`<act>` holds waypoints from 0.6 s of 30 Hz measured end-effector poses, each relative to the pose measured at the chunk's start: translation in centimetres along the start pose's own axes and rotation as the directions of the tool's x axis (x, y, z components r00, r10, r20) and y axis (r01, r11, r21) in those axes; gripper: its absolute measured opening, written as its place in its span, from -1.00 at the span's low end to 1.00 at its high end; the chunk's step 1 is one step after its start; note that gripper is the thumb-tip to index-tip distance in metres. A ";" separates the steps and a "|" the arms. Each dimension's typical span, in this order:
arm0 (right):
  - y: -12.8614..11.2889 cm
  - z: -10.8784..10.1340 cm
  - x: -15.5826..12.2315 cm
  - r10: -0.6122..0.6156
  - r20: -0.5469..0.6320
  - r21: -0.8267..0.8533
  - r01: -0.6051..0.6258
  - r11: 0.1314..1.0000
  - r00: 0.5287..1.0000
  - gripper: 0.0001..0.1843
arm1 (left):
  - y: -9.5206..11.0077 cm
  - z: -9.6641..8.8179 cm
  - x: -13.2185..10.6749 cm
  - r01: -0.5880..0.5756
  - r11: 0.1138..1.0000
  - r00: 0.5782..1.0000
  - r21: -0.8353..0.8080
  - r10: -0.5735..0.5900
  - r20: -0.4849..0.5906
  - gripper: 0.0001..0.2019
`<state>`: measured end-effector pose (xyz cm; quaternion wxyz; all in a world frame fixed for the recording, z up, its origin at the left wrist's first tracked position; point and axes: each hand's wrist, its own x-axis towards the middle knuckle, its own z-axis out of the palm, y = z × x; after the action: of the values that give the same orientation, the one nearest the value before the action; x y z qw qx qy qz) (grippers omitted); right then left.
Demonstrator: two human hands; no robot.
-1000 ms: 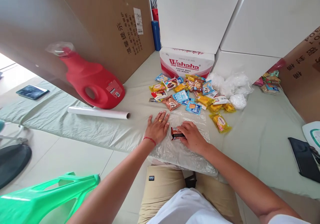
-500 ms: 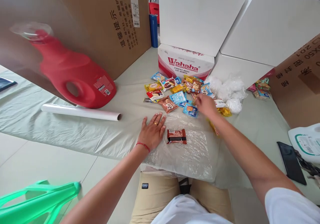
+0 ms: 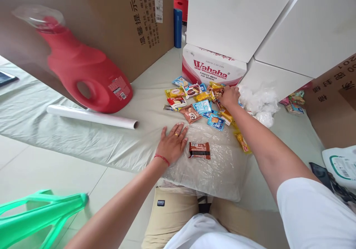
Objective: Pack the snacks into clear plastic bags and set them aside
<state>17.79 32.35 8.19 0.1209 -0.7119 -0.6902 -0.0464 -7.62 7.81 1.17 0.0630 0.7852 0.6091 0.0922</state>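
Observation:
My left hand (image 3: pixel 174 142) lies flat with fingers spread on the edge of a clear plastic bag (image 3: pixel 217 167) spread over the table. A brown snack packet (image 3: pixel 199 150) rests on that bag, just right of my left hand. My right hand (image 3: pixel 229 96) reaches far forward into a pile of small snack packets (image 3: pixel 194 102). Its fingers curl down onto a packet at the back of the pile; which packet it grips is hidden.
A red detergent jug (image 3: pixel 83 71) and a white roll (image 3: pixel 91 116) lie at the left. Cardboard boxes and a Wahaha carton (image 3: pixel 213 69) stand behind the pile. Crumpled white plastic (image 3: pixel 258 99) lies at the right, a phone (image 3: pixel 322 171) farther right, a green stool (image 3: pixel 41 212) low left.
My right hand left the brown packet on the bag and moved forward into the back of the snack pile. My left hand stayed flat on the bag.

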 end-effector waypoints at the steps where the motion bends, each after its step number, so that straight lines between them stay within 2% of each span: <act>1: 0.2 -0.3 -0.4 -0.027 -0.003 0.020 0.028 0.999 1.000 -0.56 | 0.0 0.0 0.0 -0.002 1.000 1.000 0.001 0.002 -0.004 -0.44; 4: 0.9 -1.7 -2.1 -0.072 -0.006 0.186 0.072 0.980 0.997 -0.59 | 0.1 0.0 0.0 0.003 1.000 1.000 -0.006 -0.003 -0.006 -0.44; 6: 1.3 -2.7 -3.9 -0.041 0.020 0.438 0.029 0.899 0.999 -0.60 | 0.3 -0.1 0.0 0.010 1.000 1.000 -0.015 -0.010 -0.005 -0.44; 7: 1.5 -3.2 -5.2 -0.043 0.083 0.587 -0.014 0.809 0.996 -0.59 | 0.3 -0.2 0.0 0.012 1.000 1.000 -0.019 -0.012 -0.004 -0.44; 9: 1.6 -4.2 -8.4 -0.142 0.257 0.808 -0.132 0.574 0.956 -0.56 | 0.4 -0.2 0.1 0.014 1.000 1.000 -0.026 -0.014 -0.001 -0.44; 10: 1.5 -4.6 -10.3 -0.232 0.326 0.856 -0.182 0.484 0.916 -0.55 | 0.4 -0.3 0.1 0.015 0.999 1.000 -0.029 -0.015 0.001 -0.44; 11: 1.4 -5.0 -12.2 -0.300 0.354 0.873 -0.199 0.444 0.886 -0.54 | 0.4 -0.3 0.1 0.017 0.999 1.000 -0.032 -0.017 0.004 -0.44; 13: 0.8 -5.6 -16.0 -0.384 0.312 0.875 -0.105 0.472 0.869 -0.56 | 0.4 -0.3 0.1 0.020 0.999 1.000 -0.035 -0.019 0.006 -0.44; 15: 0.0 -5.7 -19.2 -0.445 0.182 0.832 0.104 0.545 0.877 -0.58 | 0.4 -0.3 0.0 0.020 0.999 1.000 -0.032 -0.020 0.001 -0.44; 16: -0.5 -5.5 -20.6 -0.488 0.112 0.790 0.220 0.572 0.865 -0.61 | 0.4 -0.3 0.0 0.018 0.999 1.000 -0.028 -0.018 -0.003 -0.44; 17: -0.8 -5.3 -21.7 -0.545 0.053 0.739 0.335 0.585 0.837 -0.65 | 0.4 -0.3 0.0 0.014 1.000 1.000 -0.024 -0.015 -0.006 -0.44; 18: -1.1 -4.9 -22.6 -0.616 0.014 0.687 0.440 0.578 0.788 -0.68 | 0.4 -0.3 0.0 0.011 1.000 1.000 -0.019 -0.011 -0.009 -0.44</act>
<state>16.21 9.21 7.82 0.2523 -0.3827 -0.8521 0.2526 -7.33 7.73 1.50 0.0679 0.7808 0.6128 0.1011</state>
